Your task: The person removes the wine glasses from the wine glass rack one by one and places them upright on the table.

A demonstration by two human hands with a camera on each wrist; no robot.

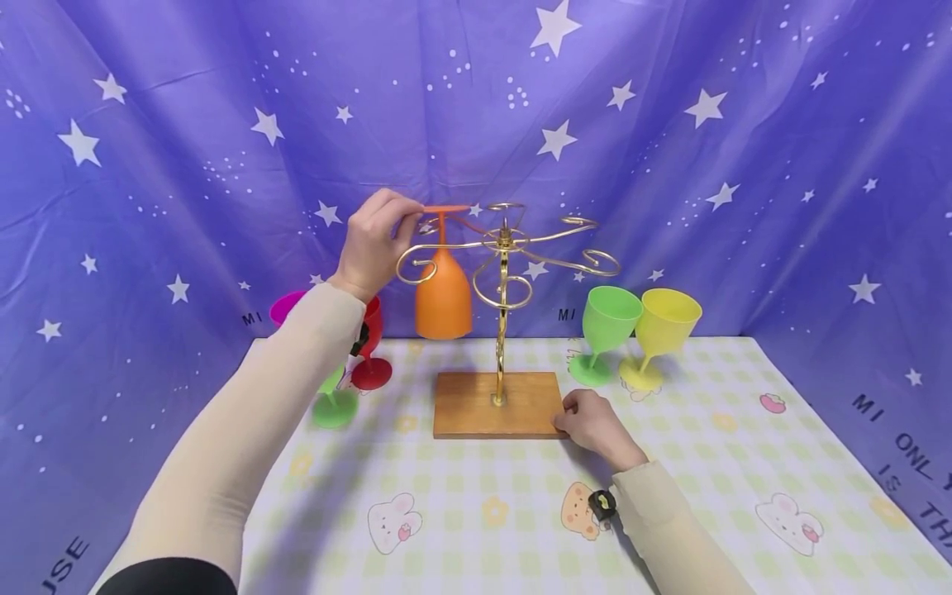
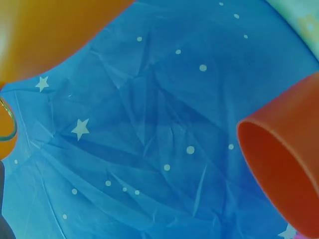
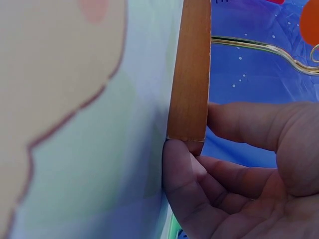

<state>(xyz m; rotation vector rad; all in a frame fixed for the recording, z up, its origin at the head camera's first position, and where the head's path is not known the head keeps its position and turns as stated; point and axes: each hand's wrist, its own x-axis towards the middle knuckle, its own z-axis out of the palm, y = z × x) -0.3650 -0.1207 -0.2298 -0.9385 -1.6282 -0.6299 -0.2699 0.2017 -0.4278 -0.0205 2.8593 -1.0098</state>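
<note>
By its flat foot, an upside-down orange goblet (image 1: pixel 444 297) is pinched in my left hand (image 1: pixel 375 240), bowl hanging down. It is at the left arm of a gold wire goblet rack (image 1: pixel 502 330); whether the loop bears its weight, I cannot tell. The goblet's bowl (image 2: pixel 45 35) fills the upper left corner of the left wrist view. My right hand (image 1: pixel 595 421) grips the right front corner of the rack's wooden base (image 1: pixel 468 405). In the right wrist view, the thumb lies on the base's top and the other fingers are at its end.
A red goblet (image 1: pixel 373 374), a green goblet (image 1: pixel 335 409) and a magenta goblet (image 1: pixel 286 306) stand at the left, partly behind my left arm. Light green (image 1: pixel 611 318) and yellow (image 1: pixel 669 322) goblets stand upright at the back right. A starry purple curtain (image 1: pixel 476 99) surrounds the checked tablecloth (image 1: pixel 476 545).
</note>
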